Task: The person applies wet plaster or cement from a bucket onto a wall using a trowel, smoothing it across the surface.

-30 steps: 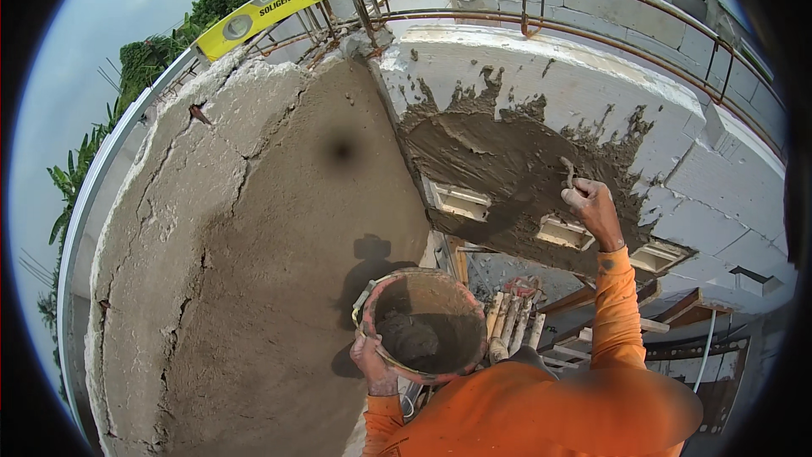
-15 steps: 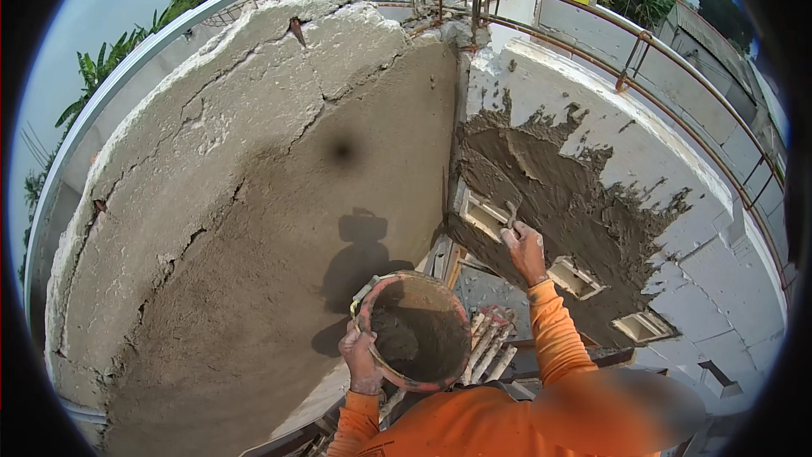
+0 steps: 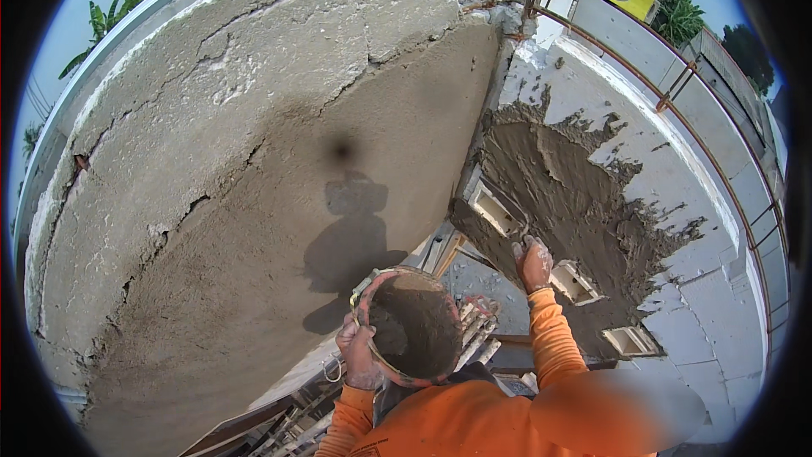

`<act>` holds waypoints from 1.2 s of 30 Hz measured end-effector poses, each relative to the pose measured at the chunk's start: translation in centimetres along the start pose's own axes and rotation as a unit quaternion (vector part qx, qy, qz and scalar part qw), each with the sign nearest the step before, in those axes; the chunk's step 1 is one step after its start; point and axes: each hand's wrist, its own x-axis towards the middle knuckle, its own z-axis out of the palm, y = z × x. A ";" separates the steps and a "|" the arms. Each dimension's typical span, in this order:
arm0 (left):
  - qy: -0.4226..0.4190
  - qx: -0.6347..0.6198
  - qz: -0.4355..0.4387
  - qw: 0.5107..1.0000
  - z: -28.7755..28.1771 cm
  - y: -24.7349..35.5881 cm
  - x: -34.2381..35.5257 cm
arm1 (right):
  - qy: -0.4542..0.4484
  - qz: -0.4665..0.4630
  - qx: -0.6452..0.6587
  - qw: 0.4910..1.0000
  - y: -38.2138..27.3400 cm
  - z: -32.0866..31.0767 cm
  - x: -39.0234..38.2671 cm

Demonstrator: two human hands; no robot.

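Mortar (image 3: 577, 178), dark, ridged, ragged-edged on flat white blocks (image 3: 692, 315)

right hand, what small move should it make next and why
Probably a light smoothing stroke over the mortar: it looks ridged right of the topmost wall box, and the right hand holds a tool close by.

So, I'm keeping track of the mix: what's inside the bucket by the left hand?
Inside the bucket, a lump of grey mortar lies toward the left. The bottom beneath that lump is covered, so the depth can't be told.
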 end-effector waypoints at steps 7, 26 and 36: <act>-0.048 0.020 0.024 0.998 1.9 0.4 0.5 | -0.024 0.018 -0.080 0.996 -2.4 2.2 6.5; -0.100 -0.006 0.012 0.995 4.3 1.0 3.5 | 0.069 0.105 0.138 0.982 -4.4 -14.1 8.0; -0.111 0.004 -0.039 0.993 4.1 2.5 3.9 | 0.090 0.134 0.290 0.943 2.0 -20.8 1.6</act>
